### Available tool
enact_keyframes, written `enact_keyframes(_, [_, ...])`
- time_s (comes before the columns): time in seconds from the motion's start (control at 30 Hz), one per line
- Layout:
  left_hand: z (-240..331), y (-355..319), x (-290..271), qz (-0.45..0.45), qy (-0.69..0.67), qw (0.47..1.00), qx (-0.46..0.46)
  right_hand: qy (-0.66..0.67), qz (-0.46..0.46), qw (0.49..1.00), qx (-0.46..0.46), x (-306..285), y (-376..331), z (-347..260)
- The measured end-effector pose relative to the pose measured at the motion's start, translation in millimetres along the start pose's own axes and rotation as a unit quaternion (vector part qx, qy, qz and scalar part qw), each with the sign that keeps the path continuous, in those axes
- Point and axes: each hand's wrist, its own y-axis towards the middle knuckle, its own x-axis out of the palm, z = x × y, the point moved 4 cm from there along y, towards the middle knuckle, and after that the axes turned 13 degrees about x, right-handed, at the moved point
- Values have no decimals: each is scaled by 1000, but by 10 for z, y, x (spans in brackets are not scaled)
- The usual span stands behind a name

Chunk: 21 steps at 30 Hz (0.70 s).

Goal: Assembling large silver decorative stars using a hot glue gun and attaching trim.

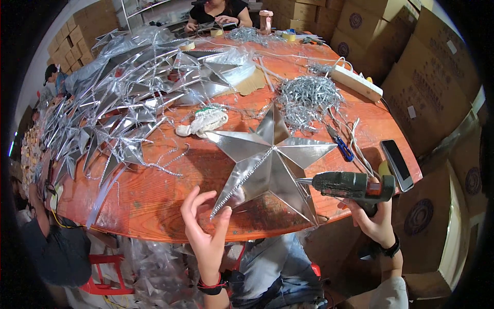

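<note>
A large silver foil star [286, 174] lies at the table's near edge in front of me. A thin strand of silver tinsel [241, 181] runs along the ridge of its lower-left arm, from the centre to the tip. My left hand [206, 239] is beside that tip, fingers spread, the thumb close to it; whether they touch I cannot tell. My right hand [380, 222] is wrapped round the handle of a dark green hot glue gun [339, 185]. The gun's nozzle points left, over the star's lower-right arm.
Finished-looking silver stars [128, 110] are heaped on the table's left side. Loose tinsel [309, 95], a white power strip [356, 82], blue-handled scissors [342, 147], a phone [397, 164] and a white glove [206, 122] surround the star. Cardboard boxes [432, 82] stand right. Another person [224, 13] sits opposite.
</note>
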Motion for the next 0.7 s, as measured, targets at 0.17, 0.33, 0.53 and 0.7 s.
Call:
enact_keyframes(0.17, [-98, 8, -58, -27, 15, 999, -11, -46, -108, 985, -129, 84, 0, -30])
enact_keyframes(0.33, [-139, -15, -79, -48, 32, 998, 1, -68, -116, 982, -131, 54, -8, -14])
enact_keyframes(0.53, [-189, -25, -86, -45, 26, 999, -12, -85, -104, 976, -172, 18, -36, -6])
enact_keyframes(0.7, [-162, -27, -71, -51, 58, 997, -4, -102, -94, 979, -147, -29, -84, 16])
